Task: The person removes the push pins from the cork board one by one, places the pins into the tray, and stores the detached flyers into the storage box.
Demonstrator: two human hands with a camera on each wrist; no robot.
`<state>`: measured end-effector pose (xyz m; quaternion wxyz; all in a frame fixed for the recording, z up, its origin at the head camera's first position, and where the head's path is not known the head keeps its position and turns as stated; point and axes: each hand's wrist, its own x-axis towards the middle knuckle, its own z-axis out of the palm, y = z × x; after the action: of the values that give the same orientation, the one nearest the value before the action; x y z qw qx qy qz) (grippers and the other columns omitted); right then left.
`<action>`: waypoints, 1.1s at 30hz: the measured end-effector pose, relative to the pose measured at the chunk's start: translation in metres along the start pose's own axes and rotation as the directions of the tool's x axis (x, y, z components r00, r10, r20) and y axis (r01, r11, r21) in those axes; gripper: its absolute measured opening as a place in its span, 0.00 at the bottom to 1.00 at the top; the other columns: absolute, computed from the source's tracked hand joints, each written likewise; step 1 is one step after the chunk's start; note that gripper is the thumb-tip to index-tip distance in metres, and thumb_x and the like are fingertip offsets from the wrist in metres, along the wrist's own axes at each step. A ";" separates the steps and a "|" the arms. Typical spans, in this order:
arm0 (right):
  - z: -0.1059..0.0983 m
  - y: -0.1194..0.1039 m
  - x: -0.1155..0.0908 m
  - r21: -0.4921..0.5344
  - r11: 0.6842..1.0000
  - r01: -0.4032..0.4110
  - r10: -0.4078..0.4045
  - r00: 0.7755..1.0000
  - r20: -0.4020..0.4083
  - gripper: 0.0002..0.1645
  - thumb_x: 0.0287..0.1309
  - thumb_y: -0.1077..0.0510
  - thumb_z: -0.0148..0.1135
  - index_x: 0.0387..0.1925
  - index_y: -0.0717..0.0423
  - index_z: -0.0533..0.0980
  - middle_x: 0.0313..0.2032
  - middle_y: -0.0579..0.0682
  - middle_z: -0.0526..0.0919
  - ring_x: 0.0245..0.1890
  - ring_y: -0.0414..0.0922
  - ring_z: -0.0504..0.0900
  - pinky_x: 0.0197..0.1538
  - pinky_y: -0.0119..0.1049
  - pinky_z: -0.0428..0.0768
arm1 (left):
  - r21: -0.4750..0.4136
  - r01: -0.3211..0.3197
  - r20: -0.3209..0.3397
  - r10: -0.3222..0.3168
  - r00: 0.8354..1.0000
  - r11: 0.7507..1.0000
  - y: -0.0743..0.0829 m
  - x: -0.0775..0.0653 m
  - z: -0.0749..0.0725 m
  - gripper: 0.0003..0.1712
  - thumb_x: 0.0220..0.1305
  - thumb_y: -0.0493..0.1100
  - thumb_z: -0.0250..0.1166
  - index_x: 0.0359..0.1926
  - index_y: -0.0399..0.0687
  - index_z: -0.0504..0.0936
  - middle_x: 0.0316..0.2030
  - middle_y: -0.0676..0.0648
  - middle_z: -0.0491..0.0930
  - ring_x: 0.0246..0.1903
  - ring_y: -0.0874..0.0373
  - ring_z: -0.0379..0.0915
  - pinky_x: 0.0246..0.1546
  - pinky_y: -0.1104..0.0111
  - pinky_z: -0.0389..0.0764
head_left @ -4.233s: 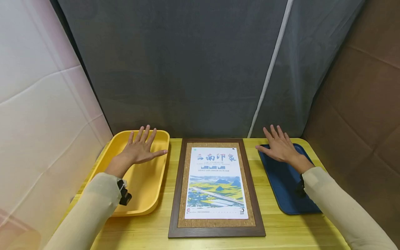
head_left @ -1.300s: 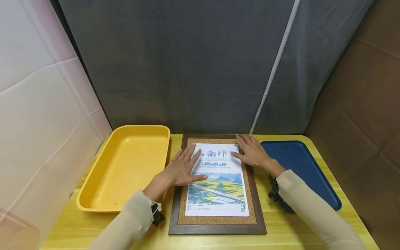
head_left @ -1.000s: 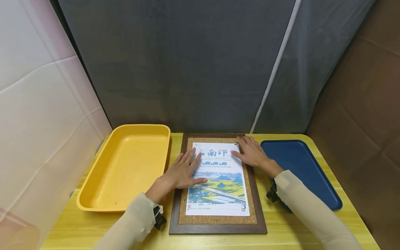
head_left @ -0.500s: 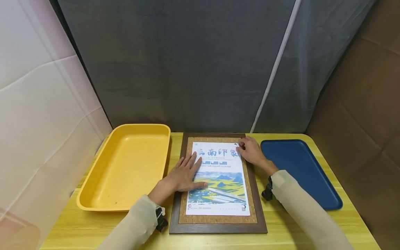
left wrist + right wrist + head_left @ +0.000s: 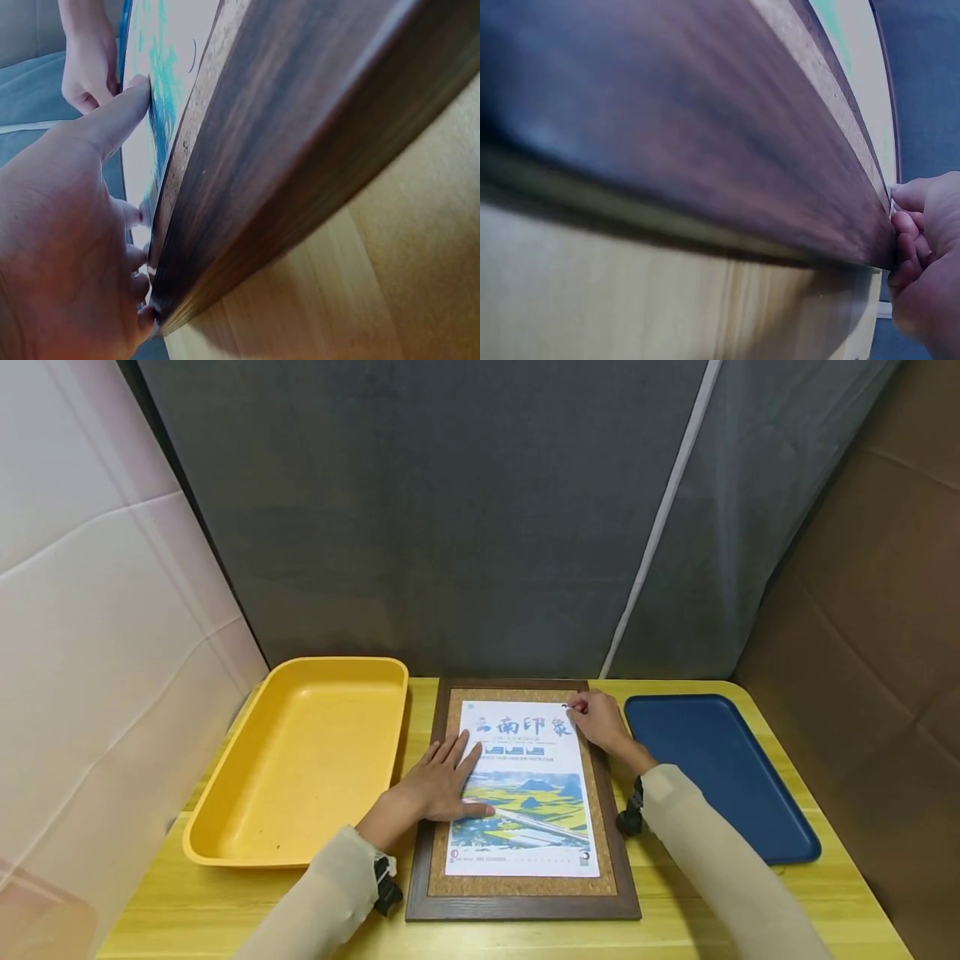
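A white landscape poster (image 5: 525,756) with blue lettering lies on a cork board (image 5: 525,887) in a dark wooden frame (image 5: 525,910). Small dark tack-like dots (image 5: 585,856) show at its right-hand corners. My left hand (image 5: 442,781) rests spread over the poster's left side, fingers straight, thumb (image 5: 124,112) pointing across the picture. At the top right corner my right hand (image 5: 600,720) has curled fingers, thumb and forefinger pinching at the dark tack there. In the right wrist view, the fingertips (image 5: 904,199) meet by the frame's edge, and what lies between them is mostly hidden.
A deep yellow tray (image 5: 197,852) stands left of the frame. To the right is a shallow blue tray (image 5: 738,777). The wooden table (image 5: 675,935) ends at a dark grey curtain (image 5: 450,527), with fabric walls at both sides.
Both hands came in from above the trays to the poster. The left settled flat on it and slid slightly nearer. The right hand's fingers curled in and moved slightly left at the corner.
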<state>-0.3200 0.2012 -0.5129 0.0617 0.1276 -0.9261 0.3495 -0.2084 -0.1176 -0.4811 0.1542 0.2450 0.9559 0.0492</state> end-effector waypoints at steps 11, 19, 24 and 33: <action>0.005 -0.001 0.006 0.038 0.996 -0.086 0.086 0.996 -0.016 0.06 0.71 0.64 0.67 0.41 0.64 0.86 0.36 0.58 0.87 0.35 0.51 0.81 0.43 0.41 0.82 | -0.001 -0.001 0.018 0.001 1.000 1.000 0.000 0.001 -0.001 0.64 0.66 0.79 0.58 0.87 0.48 0.44 0.85 0.38 0.35 0.84 0.41 0.32 0.82 0.45 0.40; 0.008 -0.002 0.012 0.021 0.993 -0.117 0.117 0.993 -0.007 0.07 0.72 0.62 0.66 0.42 0.64 0.86 0.36 0.58 0.87 0.35 0.50 0.81 0.44 0.42 0.82 | 0.007 0.006 0.035 -0.006 0.999 1.000 -0.002 0.004 0.000 0.65 0.66 0.80 0.58 0.87 0.48 0.43 0.85 0.38 0.34 0.84 0.41 0.30 0.82 0.45 0.39; 0.007 -0.004 0.013 0.030 0.992 -0.122 0.122 0.992 -0.004 0.07 0.72 0.63 0.66 0.40 0.64 0.86 0.34 0.58 0.87 0.33 0.50 0.81 0.43 0.42 0.82 | 0.007 0.005 0.043 -0.005 0.999 1.000 -0.001 0.004 -0.001 0.65 0.66 0.80 0.58 0.87 0.48 0.43 0.85 0.38 0.34 0.84 0.41 0.30 0.82 0.45 0.40; 0.003 -0.008 0.016 0.002 0.989 -0.147 0.147 0.988 0.040 0.09 0.73 0.62 0.63 0.42 0.65 0.85 0.35 0.57 0.87 0.34 0.49 0.83 0.44 0.44 0.83 | 0.010 0.012 0.068 -0.012 0.998 1.000 -0.002 0.004 -0.002 0.66 0.66 0.80 0.57 0.87 0.48 0.41 0.85 0.38 0.31 0.84 0.41 0.27 0.82 0.45 0.37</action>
<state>-0.3333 0.1908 -0.5068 0.0173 0.0660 -0.9331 0.3530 -0.2132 -0.1169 -0.4810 0.1858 0.2416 0.9518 0.0351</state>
